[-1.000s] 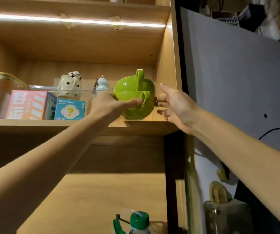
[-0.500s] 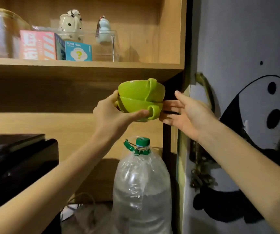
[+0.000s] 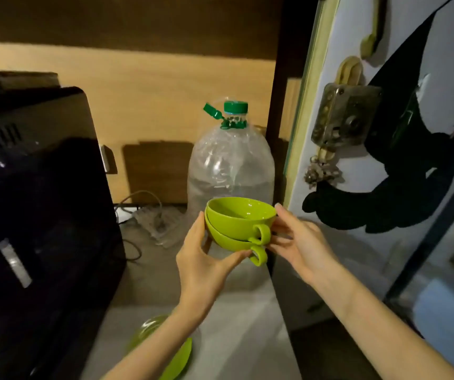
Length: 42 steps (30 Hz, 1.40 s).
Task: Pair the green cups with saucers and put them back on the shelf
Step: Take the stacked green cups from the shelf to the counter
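Note:
Two green cups [image 3: 236,223] are nested one inside the other, upright, handles pointing right and toward me. My left hand [image 3: 203,259] grips the stack from the left and underneath, thumb along the lower cup. My right hand [image 3: 299,242] touches the right side near the upper handle, fingers spread on the rim and handle. Green saucers [image 3: 173,357] lie on the grey counter below my left forearm, partly hidden by it. The shelf is out of view.
A large clear water bottle [image 3: 230,165] with a green cap stands just behind the cups. A black appliance [image 3: 36,204] fills the left. A white door [image 3: 384,105] with a panda picture and a metal lock is on the right. Cables lie on the counter.
The stacked cups came off the upper shelf and moved down in front of the water bottle. The view tilted down; the shelf left the frame. Both hands stayed with the cups.

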Each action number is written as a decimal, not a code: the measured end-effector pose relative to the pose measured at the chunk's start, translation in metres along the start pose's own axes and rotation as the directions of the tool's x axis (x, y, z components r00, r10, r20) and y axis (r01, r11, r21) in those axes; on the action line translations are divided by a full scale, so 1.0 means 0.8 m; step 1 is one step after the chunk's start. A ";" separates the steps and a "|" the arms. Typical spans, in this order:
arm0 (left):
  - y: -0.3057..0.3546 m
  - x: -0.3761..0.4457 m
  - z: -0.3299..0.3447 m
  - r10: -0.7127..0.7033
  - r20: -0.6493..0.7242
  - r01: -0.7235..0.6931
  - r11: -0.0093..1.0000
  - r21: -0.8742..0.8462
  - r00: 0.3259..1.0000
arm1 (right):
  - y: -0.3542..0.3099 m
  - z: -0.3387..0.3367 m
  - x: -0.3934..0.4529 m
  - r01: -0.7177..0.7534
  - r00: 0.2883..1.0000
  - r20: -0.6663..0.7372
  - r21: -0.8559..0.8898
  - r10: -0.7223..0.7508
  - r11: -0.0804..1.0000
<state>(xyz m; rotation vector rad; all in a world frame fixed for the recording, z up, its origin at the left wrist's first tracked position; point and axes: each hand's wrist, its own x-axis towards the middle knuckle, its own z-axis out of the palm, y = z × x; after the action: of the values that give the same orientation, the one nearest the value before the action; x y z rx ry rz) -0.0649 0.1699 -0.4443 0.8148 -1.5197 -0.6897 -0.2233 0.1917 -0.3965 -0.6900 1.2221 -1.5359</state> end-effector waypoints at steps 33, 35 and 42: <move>-0.156 -0.186 0.008 -0.518 0.109 0.483 0.842 0.241 0.848 | 0.241 -0.080 -0.023 -0.308 0.933 -0.195 -0.002 0.301 0.951; -0.157 -0.187 0.008 -0.530 0.109 0.494 0.834 0.244 0.841 | 0.241 -0.081 -0.022 -0.313 0.933 -0.188 0.002 0.308 0.950; -0.151 -0.173 -0.007 -0.548 0.213 0.463 0.817 0.344 0.809 | 0.228 -0.082 -0.007 -0.377 0.925 -0.154 -0.242 0.348 0.894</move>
<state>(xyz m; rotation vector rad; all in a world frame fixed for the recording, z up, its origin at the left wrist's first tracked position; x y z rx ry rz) -0.0414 0.2133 -0.6217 1.4207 -1.7097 -1.0515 -0.2147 0.2248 -0.5878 -0.5165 1.5624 -1.1178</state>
